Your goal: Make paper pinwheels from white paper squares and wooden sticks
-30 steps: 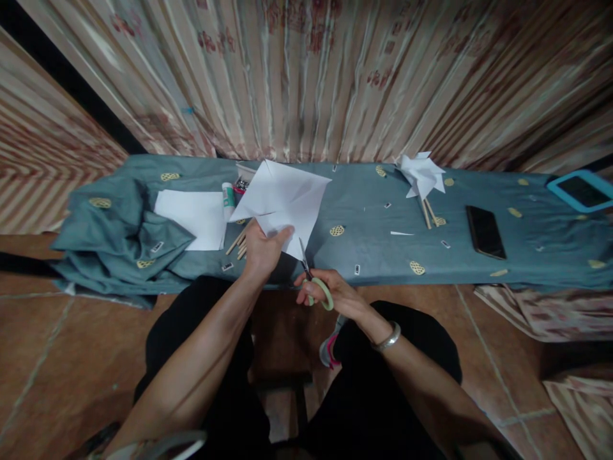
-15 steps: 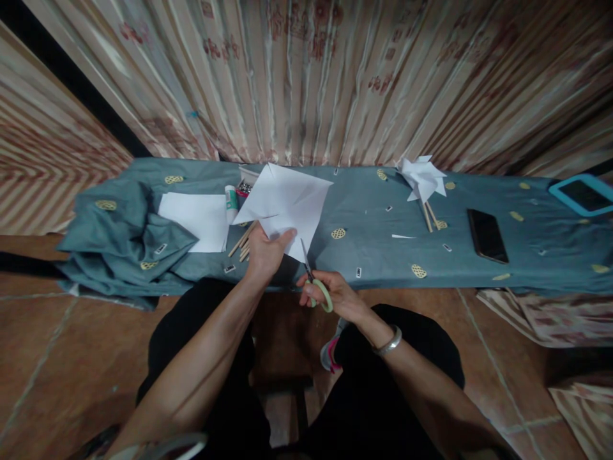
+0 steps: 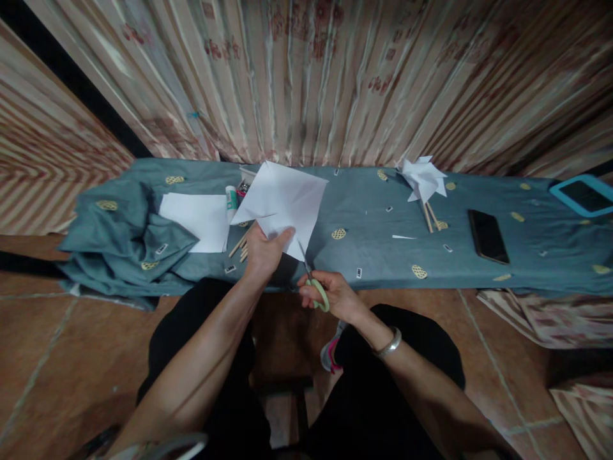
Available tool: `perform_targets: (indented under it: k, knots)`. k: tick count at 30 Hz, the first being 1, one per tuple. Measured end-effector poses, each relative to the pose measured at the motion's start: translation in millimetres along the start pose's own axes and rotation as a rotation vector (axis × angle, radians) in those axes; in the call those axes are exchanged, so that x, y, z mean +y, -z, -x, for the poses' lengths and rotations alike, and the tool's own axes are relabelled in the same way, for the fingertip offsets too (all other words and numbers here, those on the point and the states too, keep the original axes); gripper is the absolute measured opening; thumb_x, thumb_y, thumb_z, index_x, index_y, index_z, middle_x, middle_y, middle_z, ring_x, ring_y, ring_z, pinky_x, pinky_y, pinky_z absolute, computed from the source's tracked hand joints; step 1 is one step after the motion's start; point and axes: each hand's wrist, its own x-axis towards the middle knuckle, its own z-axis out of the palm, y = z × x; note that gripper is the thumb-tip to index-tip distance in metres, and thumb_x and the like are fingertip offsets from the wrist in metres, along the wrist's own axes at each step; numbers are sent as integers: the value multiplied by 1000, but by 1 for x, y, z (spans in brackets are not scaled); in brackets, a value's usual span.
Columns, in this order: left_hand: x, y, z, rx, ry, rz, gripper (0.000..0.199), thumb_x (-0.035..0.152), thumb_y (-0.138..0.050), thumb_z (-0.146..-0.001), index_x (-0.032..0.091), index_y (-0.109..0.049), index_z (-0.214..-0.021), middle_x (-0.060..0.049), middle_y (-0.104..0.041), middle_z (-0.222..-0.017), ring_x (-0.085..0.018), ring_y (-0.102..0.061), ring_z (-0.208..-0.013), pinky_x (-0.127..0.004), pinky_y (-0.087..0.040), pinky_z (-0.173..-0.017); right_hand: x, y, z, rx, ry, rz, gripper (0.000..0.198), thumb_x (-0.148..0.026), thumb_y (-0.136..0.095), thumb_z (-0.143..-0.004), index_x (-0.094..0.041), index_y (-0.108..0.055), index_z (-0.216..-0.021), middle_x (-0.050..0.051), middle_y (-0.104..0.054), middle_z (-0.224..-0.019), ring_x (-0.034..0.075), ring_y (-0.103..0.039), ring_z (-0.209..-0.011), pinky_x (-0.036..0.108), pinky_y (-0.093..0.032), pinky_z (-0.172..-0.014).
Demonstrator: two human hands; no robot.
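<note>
A white square of paper [image 3: 290, 191], with a slit in its left side, is held up over the cloth. My left hand [image 3: 264, 252] pinches it near the lower left edge, thumb on top. In my right hand [image 3: 332, 292] is a pair of scissors [image 3: 318, 294] with light green handles, fingers through the loops. The blades lie at the paper's lower corner. Under and beside the paper are several wooden sticks [image 3: 239, 248], partly hidden. A glue stick [image 3: 231, 199] stands near a small box of metal bits [image 3: 244, 186], half covered by the paper.
A stack of white paper [image 3: 196, 220] lies at left beside bunched cloth [image 3: 124, 223]. To the right are white paper pinwheels [image 3: 422, 179] on sticks, a thin paper scrap [image 3: 403, 237], a black phone [image 3: 487, 236] and a blue-framed device [image 3: 584, 195]. A pleated curtain [image 3: 306, 83] hangs behind.
The paper has shifted slightly left in my left hand. The scissors have closed somewhat, their handles nearer each other, with the blades still at the paper's lower corner.
</note>
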Motion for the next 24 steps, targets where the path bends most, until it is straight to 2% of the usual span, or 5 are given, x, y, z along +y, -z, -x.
perform_targets:
  k: [5, 15, 24]
  knots:
    - [-1, 0, 2, -8, -9, -52, 30, 31, -78, -55, 15, -65, -77, -2, -67, -75, -15, -58, -65, -26, -47, -61, -1, 1, 1, 13, 39, 43, 37, -52, -71, -72, -17, -64, -83, -1, -65, -61, 9, -56, -52, 21, -43, -51]
    - [-8, 0, 1, -23, -9, -46, 30, 32, -78, -56, 17, -68, -80, -3, -68, -79, -17, -61, -68, -28, -48, -63, 0, -1, -2, 55, 26, 55, 37, -52, -72, -70, -17, -65, -79, -2, -63, -56, 9, -54, -49, 21, -42, -49]
    - [-2, -2, 5, -50, 2, -56, 29, 27, -77, -54, 17, -67, -79, -3, -68, -78, -17, -61, -68, -27, -48, -65, 7, 1, -4, 62, 44, 59, 36, -52, -71, -73, -18, -65, -85, -2, -65, -61, 10, -57, -52, 22, -44, -52]
